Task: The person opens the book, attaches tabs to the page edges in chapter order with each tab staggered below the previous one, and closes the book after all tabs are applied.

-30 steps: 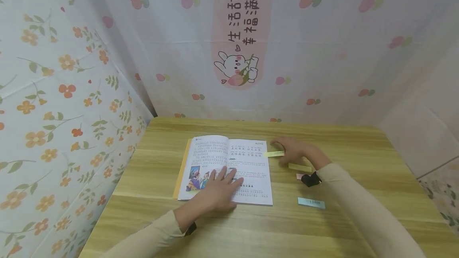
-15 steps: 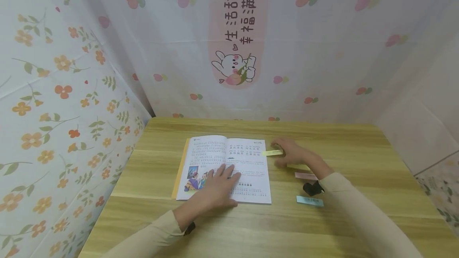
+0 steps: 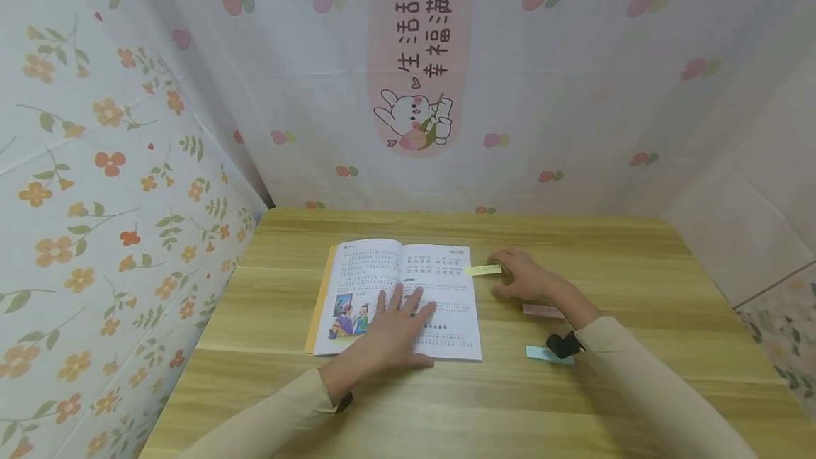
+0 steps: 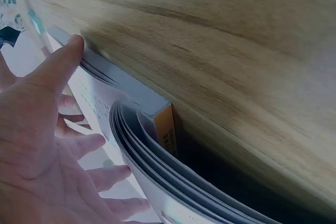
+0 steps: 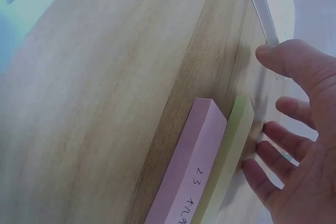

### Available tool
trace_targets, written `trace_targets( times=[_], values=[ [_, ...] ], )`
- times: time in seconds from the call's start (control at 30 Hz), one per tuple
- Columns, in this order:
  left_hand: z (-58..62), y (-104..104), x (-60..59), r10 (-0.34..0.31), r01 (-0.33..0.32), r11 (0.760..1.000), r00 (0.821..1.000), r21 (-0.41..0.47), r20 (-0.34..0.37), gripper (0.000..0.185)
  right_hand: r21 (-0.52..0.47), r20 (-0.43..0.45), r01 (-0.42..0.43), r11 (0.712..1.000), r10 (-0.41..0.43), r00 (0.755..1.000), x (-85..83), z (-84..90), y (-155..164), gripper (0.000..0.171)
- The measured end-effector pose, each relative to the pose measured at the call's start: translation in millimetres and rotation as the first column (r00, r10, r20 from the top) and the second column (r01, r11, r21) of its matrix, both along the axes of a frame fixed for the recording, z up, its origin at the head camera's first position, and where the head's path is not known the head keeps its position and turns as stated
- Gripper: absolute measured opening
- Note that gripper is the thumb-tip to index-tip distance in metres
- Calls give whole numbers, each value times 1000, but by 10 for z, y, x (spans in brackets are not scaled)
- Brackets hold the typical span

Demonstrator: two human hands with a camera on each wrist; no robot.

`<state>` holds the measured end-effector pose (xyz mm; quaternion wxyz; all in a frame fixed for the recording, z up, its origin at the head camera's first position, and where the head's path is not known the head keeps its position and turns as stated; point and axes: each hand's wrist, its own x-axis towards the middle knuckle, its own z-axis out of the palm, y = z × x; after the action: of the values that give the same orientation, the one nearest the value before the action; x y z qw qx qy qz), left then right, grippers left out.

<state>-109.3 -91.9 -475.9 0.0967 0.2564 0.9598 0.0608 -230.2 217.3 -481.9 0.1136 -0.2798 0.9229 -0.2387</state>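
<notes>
An open book [image 3: 382,271] with text and a colour picture lies on the wooden table [image 3: 612,250]. My left hand [image 3: 397,328] rests flat on its lower pages with the fingers spread; the left wrist view shows the palm [image 4: 47,129] over the fanned page edges [image 4: 149,150]. My right hand [image 3: 521,278] lies just right of the book, fingers relaxed and holding nothing. Its fingertips are beside a yellow sticky strip [image 3: 482,270] that juts from the right page's edge. In the right wrist view the fingers [image 5: 294,124] hover beside a yellow-green pad [image 5: 231,150] and a pink pad [image 5: 184,166].
A pink pad [image 3: 542,311] and a blue pad [image 3: 538,353] lie on the table near my right wrist. Patterned cloth walls close in the table on the left, back and right. Bare wood stretches along the back and the front edge.
My right hand has drawn back a little to the right, away from the yellow strip, and now covers the yellow-green pad. The strip stays at the page edge. My left hand barely shifted.
</notes>
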Motion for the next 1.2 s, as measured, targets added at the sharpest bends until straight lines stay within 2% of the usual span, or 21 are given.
trace_targets(
  times=[0.17, 0.37, 0.57, 0.7, 0.83, 1.0, 1.2],
  values=[
    [8, 77, -24, -28, 27, 999, 1000, -21, -6, 101, -3, -4, 0, 1000, 0, 1000, 11, 5, 33, 61],
    [-17, 198, -50, -79, 79, 997, 997, -26, -14, 94, -4, -11, 4, 1000, -4, 1000, 18, 2, 51, 62],
    [-52, 235, -45, -81, 81, 997, 997, -19, 1, 90, -20, -42, -11, 1000, 11, 999, 66, -22, 50, 63],
    [-57, 225, -39, -83, 83, 997, 997, 1, 2, 88, -38, -42, 14, 999, -16, 999, 143, -38, 47, 67],
    [-56, 213, -31, -85, 85, 996, 996, 8, 2, 87, -60, -108, 11, 998, -17, 994, 235, -44, 36, 72],
    [-63, 196, -24, -83, 83, 996, 997, 12, -3, 87, -73, -244, -36, 997, 17, 970, 344, -34, 5, 69],
    [-68, 180, -22, -77, 77, 997, 997, 23, -2, 86, -91, -327, -153, 984, 116, 938, 490, 0, -131, 55]
  ],
)
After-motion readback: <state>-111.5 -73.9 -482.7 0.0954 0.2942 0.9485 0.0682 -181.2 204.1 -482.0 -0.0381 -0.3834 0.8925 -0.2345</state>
